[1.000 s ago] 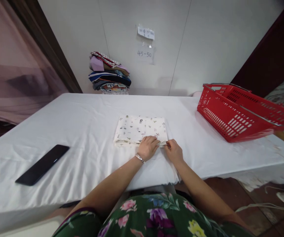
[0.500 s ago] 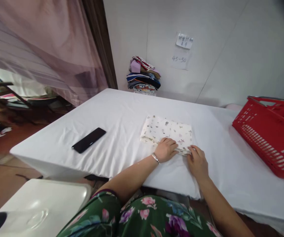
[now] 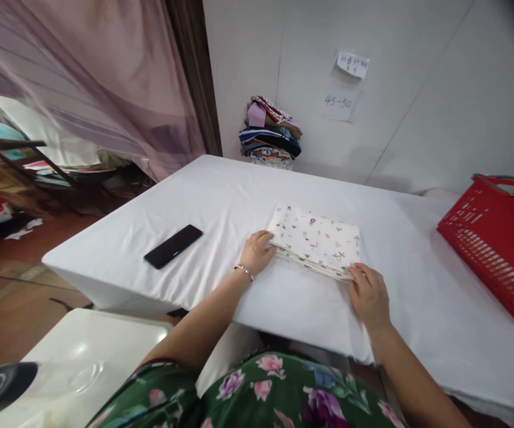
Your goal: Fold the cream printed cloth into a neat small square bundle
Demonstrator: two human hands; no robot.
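Note:
A folded white cloth with small printed figures lies flat on the white-covered table. My left hand, with a bracelet at the wrist, closes its fingers on the cloth's near left corner. At the near right corner, my right hand pinches the layered edge between thumb and fingers. Several layers show along the cloth's near edge, between my two hands.
A black phone lies left of the cloth. The red basket stands at the table's right. Folded clothes are stacked by the wall. A white stool or lid-like surface is at lower left, beside a dark-capped object.
My left hand has slid left along the near edge to the cloth's left corner. My right hand stays at the right corner. The whole view has shifted slightly.

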